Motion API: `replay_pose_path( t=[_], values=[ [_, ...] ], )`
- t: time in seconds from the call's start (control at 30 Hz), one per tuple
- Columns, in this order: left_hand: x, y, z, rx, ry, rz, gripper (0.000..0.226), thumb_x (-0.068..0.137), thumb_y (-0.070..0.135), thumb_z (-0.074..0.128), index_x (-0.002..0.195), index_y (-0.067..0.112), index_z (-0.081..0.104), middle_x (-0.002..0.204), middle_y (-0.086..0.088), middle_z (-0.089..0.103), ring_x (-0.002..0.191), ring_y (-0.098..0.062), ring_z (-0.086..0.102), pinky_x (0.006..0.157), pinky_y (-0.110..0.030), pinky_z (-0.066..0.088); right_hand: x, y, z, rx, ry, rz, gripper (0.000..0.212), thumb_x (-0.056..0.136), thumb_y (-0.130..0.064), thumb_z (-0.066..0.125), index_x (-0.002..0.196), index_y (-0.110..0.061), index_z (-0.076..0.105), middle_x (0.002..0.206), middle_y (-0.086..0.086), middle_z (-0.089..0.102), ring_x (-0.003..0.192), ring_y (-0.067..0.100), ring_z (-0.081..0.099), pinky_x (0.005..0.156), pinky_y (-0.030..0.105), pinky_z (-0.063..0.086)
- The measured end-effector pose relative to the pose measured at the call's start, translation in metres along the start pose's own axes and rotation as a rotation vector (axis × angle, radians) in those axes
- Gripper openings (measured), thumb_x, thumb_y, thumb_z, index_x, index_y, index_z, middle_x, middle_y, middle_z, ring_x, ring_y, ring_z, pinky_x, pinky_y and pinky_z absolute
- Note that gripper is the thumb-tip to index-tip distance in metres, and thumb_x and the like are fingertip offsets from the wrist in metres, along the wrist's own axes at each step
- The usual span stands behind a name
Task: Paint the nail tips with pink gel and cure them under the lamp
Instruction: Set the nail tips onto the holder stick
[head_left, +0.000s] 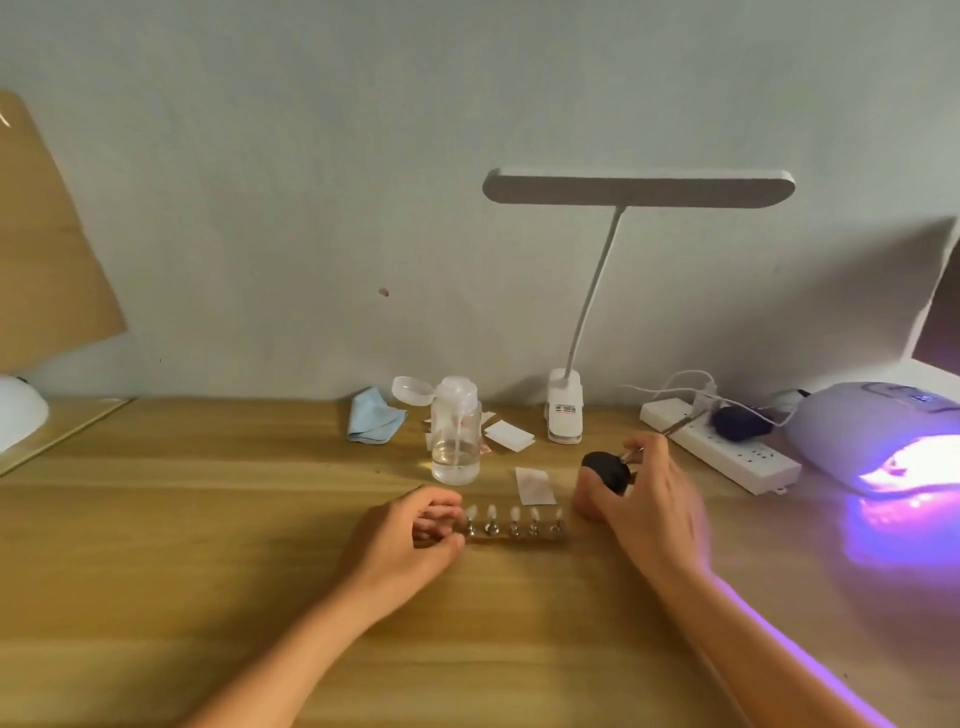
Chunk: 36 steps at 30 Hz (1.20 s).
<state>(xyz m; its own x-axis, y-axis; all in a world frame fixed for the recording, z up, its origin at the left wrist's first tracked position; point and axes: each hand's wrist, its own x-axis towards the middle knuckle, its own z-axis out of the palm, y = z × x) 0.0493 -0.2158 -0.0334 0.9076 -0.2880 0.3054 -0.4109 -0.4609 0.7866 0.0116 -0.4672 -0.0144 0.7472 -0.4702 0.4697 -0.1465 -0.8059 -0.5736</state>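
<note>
Pinching the stand (514, 539) is the left hand (408, 543); the blurred right hand (652, 501) grips a half-hidden gel bottle (605, 466).

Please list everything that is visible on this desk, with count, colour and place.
nail tips: five, pale, on holder, front centre
holder: one, brownish, front centre
gel bottle: one, black, right of the tips
brush: one, metallic, at the bottle
curing lamp: one, white, glowing purple, far right
pump bottle: one, clear, behind the tips
wipes: several, white, mid-desk
cloth: one, blue, back
desk lamp: one, white, back
power strip: one, white, right
left hand: holds holder's left end
right hand: pinches brush
</note>
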Motion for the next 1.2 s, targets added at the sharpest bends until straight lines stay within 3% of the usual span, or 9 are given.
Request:
replay_pose_path(
  t=[0.1,0.17,0.27,0.37,0.43,0.6,0.87,1.07,1.2],
  values=[
    [-0.004,0.004,0.003,0.043,0.029,0.019,0.036,0.079,0.007,0.073,0.101,0.033,0.062,0.099,0.017,0.069,0.087,0.002,0.065,0.082,-0.023,0.055,-0.008,0.009,-0.012,0.024,0.084,-0.013,0.058,0.077,-0.055,0.067,0.121,-0.026,0.043,0.105,-0.006,0.061,0.094,0.021,0.06,0.072,0.032,0.041],
    [-0.007,0.007,0.003,0.121,0.132,0.091,0.033,0.077,0.011,0.071,0.099,0.031,0.057,0.098,0.017,0.062,0.09,-0.001,0.06,0.077,-0.025,0.053,-0.017,0.009,-0.021,0.097,0.134,-0.002,0.059,0.073,-0.056,0.065,0.12,-0.026,0.045,0.101,-0.009,0.061,0.088,0.019,0.062,0.074,0.031,0.04],
    [-0.016,0.022,0.004,0.194,0.315,0.284,0.027,0.074,0.029,0.068,0.096,0.032,0.053,0.094,0.02,0.055,0.087,-0.001,0.054,0.071,-0.015,0.045,-0.033,0.003,-0.031,0.197,0.186,-0.012,0.057,0.068,-0.051,0.069,0.116,-0.03,0.047,0.098,-0.009,0.065,0.077,0.011,0.065,0.074,0.032,0.047],
    [-0.029,0.04,0.018,0.203,0.246,0.467,0.046,0.072,0.05,0.069,0.11,0.029,0.056,0.105,0.018,0.054,0.095,0.003,0.05,0.084,-0.01,0.04,-0.052,-0.014,-0.037,0.317,0.178,-0.126,0.054,0.066,-0.044,0.073,0.112,-0.034,0.049,0.092,-0.019,0.065,0.073,-0.002,0.064,0.069,0.011,0.046],
    [-0.036,0.046,0.03,0.186,0.182,0.493,0.062,0.07,0.059,0.072,0.12,0.028,0.054,0.114,0.018,0.054,0.103,0.002,0.05,0.092,-0.013,0.038,-0.064,-0.027,-0.036,0.378,0.113,-0.211,0.053,0.065,-0.042,0.074,0.112,-0.034,0.051,0.091,-0.021,0.065,0.079,-0.003,0.065,0.069,0.008,0.047],
    [-0.037,0.048,0.031,0.05,0.195,0.432,0.049,0.072,0.053,0.073,0.11,0.024,0.061,0.1,0.018,0.063,0.094,-0.004,0.061,0.083,-0.031,0.051,-0.073,-0.04,-0.029,0.374,-0.014,-0.338,0.055,0.067,-0.044,0.075,0.114,-0.03,0.052,0.096,-0.022,0.062,0.082,0.0,0.065,0.073,0.015,0.052],
    [-0.037,0.045,0.027,0.045,0.099,0.44,0.053,0.071,0.053,0.073,0.114,0.024,0.063,0.102,0.019,0.065,0.097,-0.003,0.061,0.083,-0.022,0.049,-0.07,-0.03,-0.036,0.387,-0.073,-0.389,0.054,0.068,-0.046,0.075,0.115,-0.035,0.053,0.093,-0.017,0.065,0.088,0.0,0.064,0.075,0.024,0.055],
    [-0.041,0.046,0.034,0.221,0.246,0.575,0.047,0.076,0.043,0.07,0.112,0.02,0.052,0.105,0.007,0.059,0.095,-0.011,0.056,0.081,-0.027,0.048,-0.077,-0.037,-0.03,0.347,-0.039,-0.407,0.053,0.073,-0.065,0.068,0.111,-0.032,0.051,0.099,-0.025,0.057,0.089,0.0,0.058,0.072,0.01,0.046],
    [-0.042,0.049,0.034,0.14,0.216,0.522,0.052,0.074,0.05,0.073,0.115,0.023,0.055,0.108,0.011,0.063,0.095,-0.006,0.062,0.079,-0.027,0.051,-0.076,-0.037,-0.029,0.3,0.014,-0.415,0.047,0.077,-0.065,0.058,0.103,-0.027,0.062,0.097,-0.021,0.057,0.083,-0.004,0.057,0.065,0.009,0.044]
  ],
)
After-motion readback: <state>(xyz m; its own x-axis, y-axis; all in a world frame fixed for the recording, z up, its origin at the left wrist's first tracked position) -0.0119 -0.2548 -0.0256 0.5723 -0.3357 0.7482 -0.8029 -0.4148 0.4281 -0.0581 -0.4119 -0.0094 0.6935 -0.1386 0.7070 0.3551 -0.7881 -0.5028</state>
